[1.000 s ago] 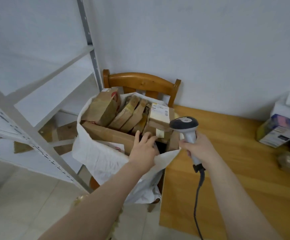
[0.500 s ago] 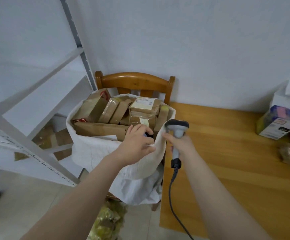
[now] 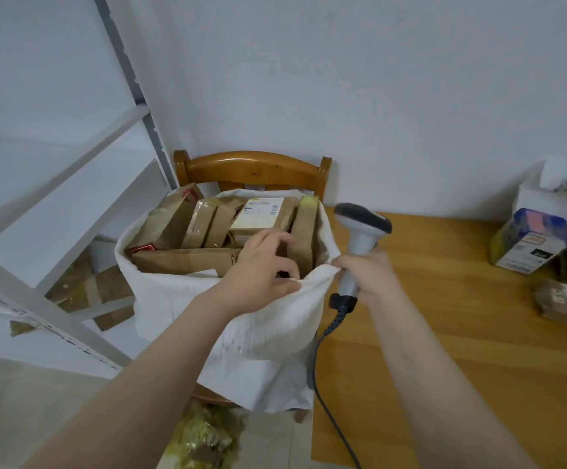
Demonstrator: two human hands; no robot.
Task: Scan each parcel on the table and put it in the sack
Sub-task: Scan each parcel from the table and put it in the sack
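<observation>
Left hand: since a second ago it had come back from lying flat among the parcels, fingers straight, to the near rim of the sack. Its fingers were now curled and the thumb pinched the rim cloth at the near right corner.

Right hand: kept beside the sack, wrapped round the grip of the scanner. One fingertip touched the rim cloth. The scanner head stood upright over the left edge of the table, and the cord hung down past that edge.

Sack: stood on the chair against the table's left edge, mouth open. It was packed close to the rim with parcels, most on edge, one lying lengthwise along the near rim.

Work left: a brown parcel lay flat at the table's right edge, partly cut off from view. A box sat just behind it, toward the far right corner. Whether the box was a parcel could not be told.

Bearing for the next move: both lay to the right of the hands, well apart, with bare tabletop between. The right hand was nearer but taken up by the scanner. The left hand was farther and would have to release the sack and cross over. The brown parcel's long axis seemed to run left to right across the table, but one end was out of view.

Also present: a rack, left of the sack.
</observation>
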